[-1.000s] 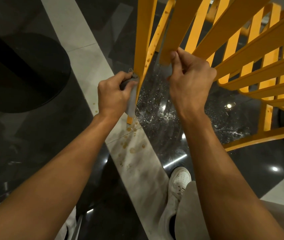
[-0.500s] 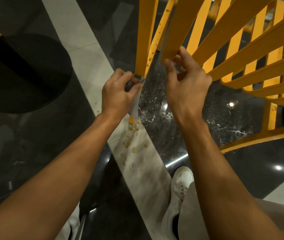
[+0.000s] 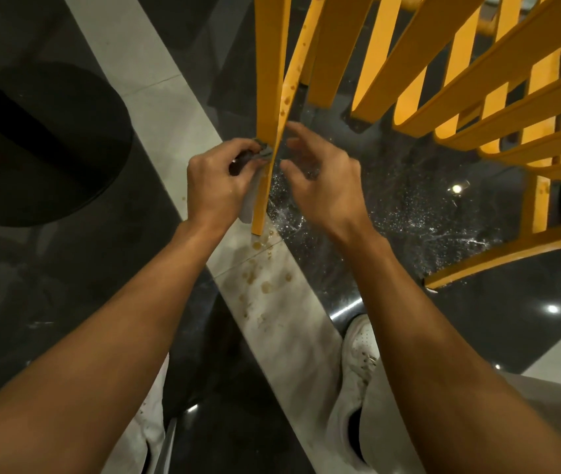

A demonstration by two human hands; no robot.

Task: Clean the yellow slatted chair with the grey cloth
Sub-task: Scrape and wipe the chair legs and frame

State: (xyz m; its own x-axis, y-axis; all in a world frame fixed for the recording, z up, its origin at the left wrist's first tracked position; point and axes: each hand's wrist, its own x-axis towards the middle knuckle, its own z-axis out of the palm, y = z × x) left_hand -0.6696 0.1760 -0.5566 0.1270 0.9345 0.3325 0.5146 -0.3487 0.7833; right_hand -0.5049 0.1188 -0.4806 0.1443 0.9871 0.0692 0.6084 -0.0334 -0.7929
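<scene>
We see the left hand [image 3: 219, 181] gripping the crumpled grey cloth [image 3: 251, 203] against the left face of the nearest upright of the yellow slatted chair [image 3: 270, 80]. The right hand [image 3: 323, 181] is just right of that upright, fingers loosely spread and holding nothing. We cannot tell if it touches. Below the chair are a brown-spotted pale floor tile strip [image 3: 272, 302] and a white sneaker [image 3: 361, 350].

You're facing a chair [image 3: 272, 80] showing flat yellow, its slats striping across the dark ground. Your cloth [image 3: 250, 203] is reading grey. The floor [image 3: 409, 206] is running glossy black, flecked white, crossed by a pale band [image 3: 169, 107] carrying brown spots [image 3: 255, 268]. Your shoe [image 3: 361, 350] is showing white.
</scene>
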